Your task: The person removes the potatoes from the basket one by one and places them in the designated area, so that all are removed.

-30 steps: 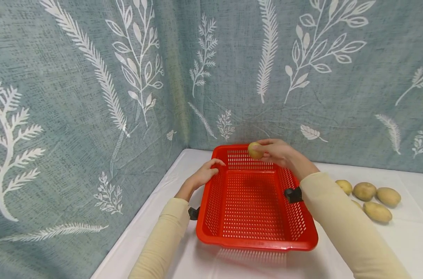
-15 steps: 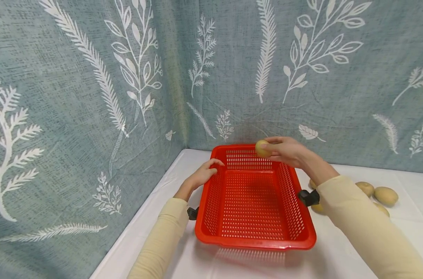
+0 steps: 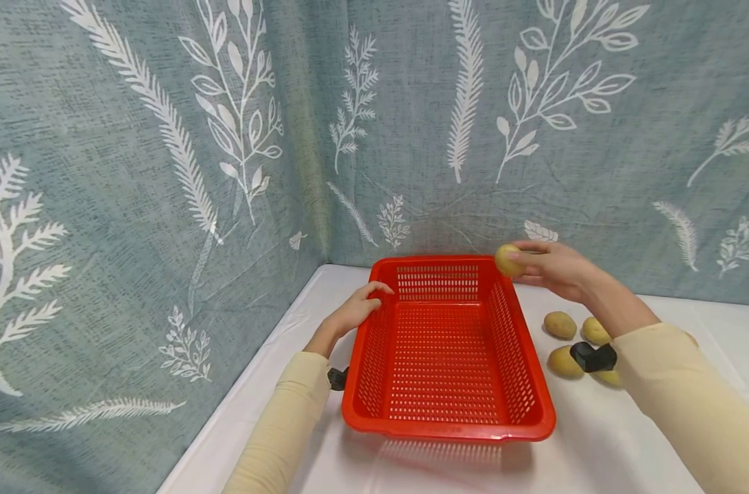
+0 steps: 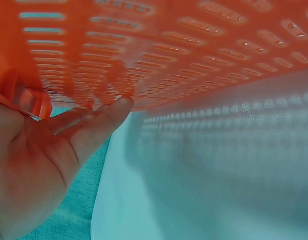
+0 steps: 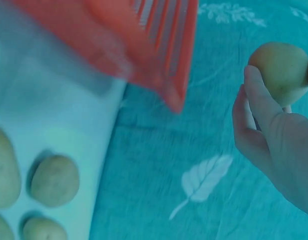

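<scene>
A red plastic basket [image 3: 451, 432] with slotted walls stands on the white cloth. My left hand [image 3: 352, 312] rests at its left rim, fingers loosely extended. In the left wrist view, that hand [image 4: 48, 160] has its fingers stretched along the basket's outer wall [image 4: 194, 55]. Above the back right corner of the basket, my right hand [image 3: 553, 267] pinches a small yellow potato [image 3: 508, 261] between thumb and fingers. The right wrist view shows this potato [image 5: 280, 72] at the fingertips, apart from the basket [image 5: 159, 75].
Several potatoes [image 3: 560, 324] lie on the white tablecloth [image 3: 578, 439] right of the basket, partly hidden by my right forearm and its black wrist camera [image 3: 593, 357]. A blue-green patterned curtain [image 3: 411, 137] hangs close behind and on the left.
My right hand has moved right with the potato, from over the basket's back part to its back right corner. My left hand stays at the left rim.
</scene>
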### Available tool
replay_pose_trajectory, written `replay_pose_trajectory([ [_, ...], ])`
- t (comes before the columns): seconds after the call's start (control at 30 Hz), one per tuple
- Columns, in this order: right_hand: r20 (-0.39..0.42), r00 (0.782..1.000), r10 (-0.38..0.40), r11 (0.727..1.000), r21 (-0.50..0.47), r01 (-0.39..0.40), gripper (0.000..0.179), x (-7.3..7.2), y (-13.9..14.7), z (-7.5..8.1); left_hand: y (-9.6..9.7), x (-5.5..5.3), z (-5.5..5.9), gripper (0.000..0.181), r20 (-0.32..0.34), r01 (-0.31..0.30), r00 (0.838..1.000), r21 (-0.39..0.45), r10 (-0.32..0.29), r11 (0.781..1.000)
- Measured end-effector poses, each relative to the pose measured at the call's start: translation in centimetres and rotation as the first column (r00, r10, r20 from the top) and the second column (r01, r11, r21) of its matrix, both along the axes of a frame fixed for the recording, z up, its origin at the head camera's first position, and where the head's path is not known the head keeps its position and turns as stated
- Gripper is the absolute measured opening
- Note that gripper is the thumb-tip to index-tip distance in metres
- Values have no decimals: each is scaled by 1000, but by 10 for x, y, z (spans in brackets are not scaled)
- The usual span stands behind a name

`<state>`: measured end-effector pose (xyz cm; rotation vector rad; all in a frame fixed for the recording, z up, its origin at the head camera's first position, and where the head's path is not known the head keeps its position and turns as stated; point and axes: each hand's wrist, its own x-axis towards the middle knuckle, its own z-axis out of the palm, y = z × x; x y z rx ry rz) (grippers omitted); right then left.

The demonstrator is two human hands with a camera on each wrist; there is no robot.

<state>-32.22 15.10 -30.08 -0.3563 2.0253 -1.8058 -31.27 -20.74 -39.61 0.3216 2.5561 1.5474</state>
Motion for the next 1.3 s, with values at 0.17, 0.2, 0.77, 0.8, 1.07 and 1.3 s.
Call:
replay_pose_trajectory([
  [0.17,29,999,-20,1000,12,19,76,3,23,-4,-2,0,1,37,-26,2,1000,-33,-2,999],
  [0.2,38,999,-26,1000,7,25,77,3,27,-5,-2,0,1,37,-33,2,999,-39,-3,999],
  [0.77,202,969,-145,985,-67,162,86,13,110,-32,-9,8,10,38,0,36,999,9,-36,999],
  [0.8,223,963,-153,981,-87,175,87,14,116,-35,-9,8,11,38,2,35,999,4,-35,999],
  [1.07,288,939,-188,951,-185,247,86,25,158,-62,-12,4,6,37,-24,22,999,-26,-23,999],
  [1.3,257,937,-237,943,-171,285,85,37,190,-90,-12,5,4,37,-14,26,1000,-23,-26,999],
])
